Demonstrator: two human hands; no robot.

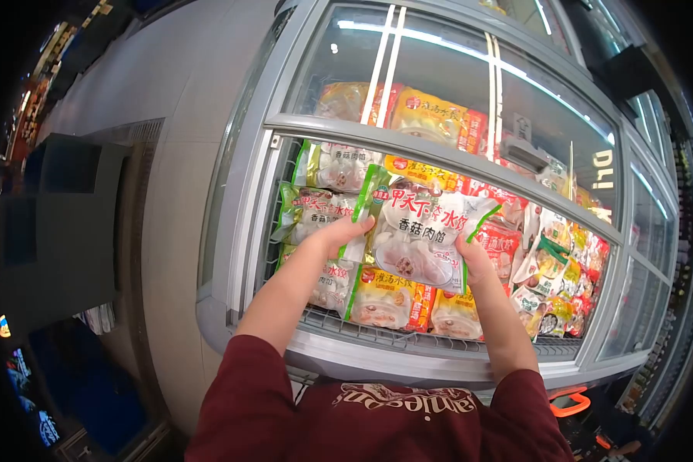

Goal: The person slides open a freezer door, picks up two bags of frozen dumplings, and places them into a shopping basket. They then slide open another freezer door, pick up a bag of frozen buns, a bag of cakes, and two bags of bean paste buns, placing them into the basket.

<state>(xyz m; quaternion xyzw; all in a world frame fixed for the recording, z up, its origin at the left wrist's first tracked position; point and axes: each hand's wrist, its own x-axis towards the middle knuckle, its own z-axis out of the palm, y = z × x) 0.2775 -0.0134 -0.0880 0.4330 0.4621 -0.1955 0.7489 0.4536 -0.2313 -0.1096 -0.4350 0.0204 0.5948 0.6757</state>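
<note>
Between my two hands is a bag of frozen dumplings [416, 223], white and clear with green side edges and red and black lettering, its printed front facing me. My left hand [349, 233] grips the bag's left edge, thumb on the front. On the opposite edge my right hand [476, 258] grips it low down, with its other fingers hidden behind the bag. The bag hangs over the open part of a chest freezer [393, 354]. Under it lie similar green-edged bags [316, 212] on the left and yellow dumpling bags [381, 296] nearer me.
A sliding glass lid [439, 54] with a handle [523, 156] covers the far part of the freezer. Red and mixed-colour food bags [550, 262] fill the right side of the wire basket. Tiled floor [181, 154] runs along the left. An orange handle [570, 402] shows at lower right.
</note>
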